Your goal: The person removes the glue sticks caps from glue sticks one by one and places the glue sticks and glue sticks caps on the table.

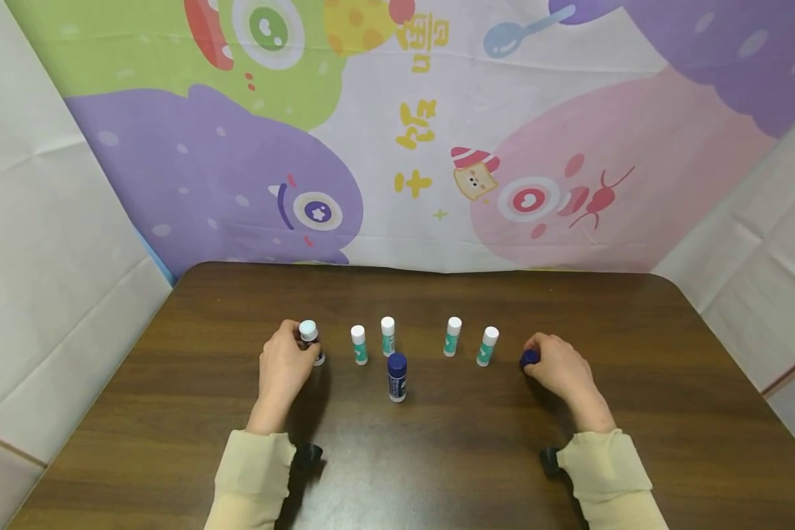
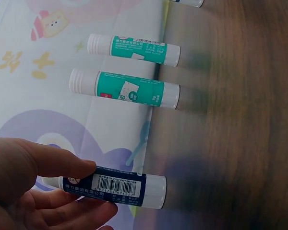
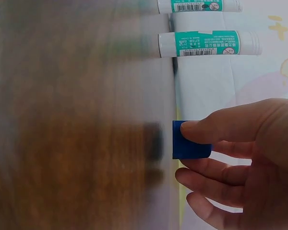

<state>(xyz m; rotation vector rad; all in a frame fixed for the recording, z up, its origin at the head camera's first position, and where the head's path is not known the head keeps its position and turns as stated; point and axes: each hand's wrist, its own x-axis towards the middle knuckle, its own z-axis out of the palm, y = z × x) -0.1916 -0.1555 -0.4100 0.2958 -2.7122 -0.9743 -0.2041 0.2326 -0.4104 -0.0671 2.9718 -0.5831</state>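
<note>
My left hand (image 1: 285, 362) grips a glue stick (image 2: 117, 188) with a dark blue barcode label, upright at the left of the row; its top is whitish in the head view. On the right, my right hand (image 1: 559, 368) pinches a small blue cap (image 3: 192, 146) between thumb and fingers, low over the table. Nearest the left hand stand two green-labelled glue sticks with white caps, one glue stick (image 1: 360, 347) slightly left of the other glue stick (image 1: 388, 340). A blue-capped glue stick (image 1: 397, 381) stands in front of them, at the middle.
Two more green-labelled sticks, a glue stick (image 1: 452, 340) and a second glue stick (image 1: 486, 349), stand upright between the middle and my right hand. The brown wooden table (image 1: 411, 471) ends at a cartoon-printed cloth (image 1: 411, 221). Dark wrist cameras show under both cuffs.
</note>
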